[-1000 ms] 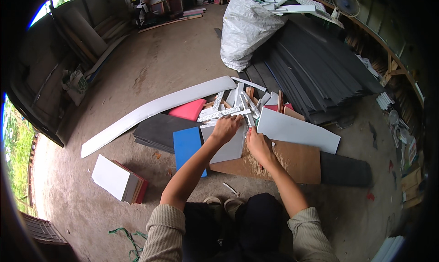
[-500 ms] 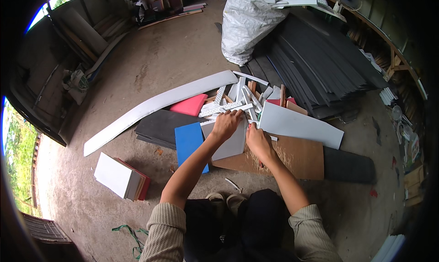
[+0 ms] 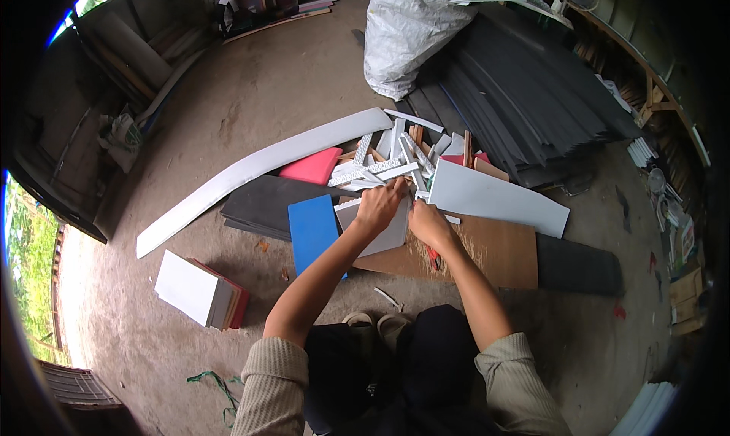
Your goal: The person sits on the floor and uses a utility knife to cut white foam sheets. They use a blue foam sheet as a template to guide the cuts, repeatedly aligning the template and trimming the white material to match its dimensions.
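Note:
My left hand [image 3: 380, 208] rests over a light grey sheet [image 3: 386, 237], its fingers curled in at the sheet's far edge. Close beside it on the right, my right hand [image 3: 431, 223] is closed, with a small red bit showing by the thumb; the rest of what it grips is hidden. Both hands are above a scuffed brown board [image 3: 506, 253]. Below my right wrist a red-and-dark object [image 3: 433, 258] shows against that board, too small to name. Just beyond my fingers lies a heap of white offcut strips [image 3: 399, 170].
A blue sheet [image 3: 310, 230], black sheets [image 3: 262, 211], a red sheet [image 3: 312, 166] and a long white strip [image 3: 243, 166] lie leftward. A white board [image 3: 498, 200] is right. Stacked pieces [image 3: 186, 288] stand near left. Beyond are a white sack [image 3: 407, 40], dark sheets [image 3: 525, 93] and a person [image 3: 239, 10].
The whole view has shifted slightly. My right hand has come a little closer to me, and the red-and-dark object below its wrist shows more plainly. My left hand stays by the sheet's far edge.

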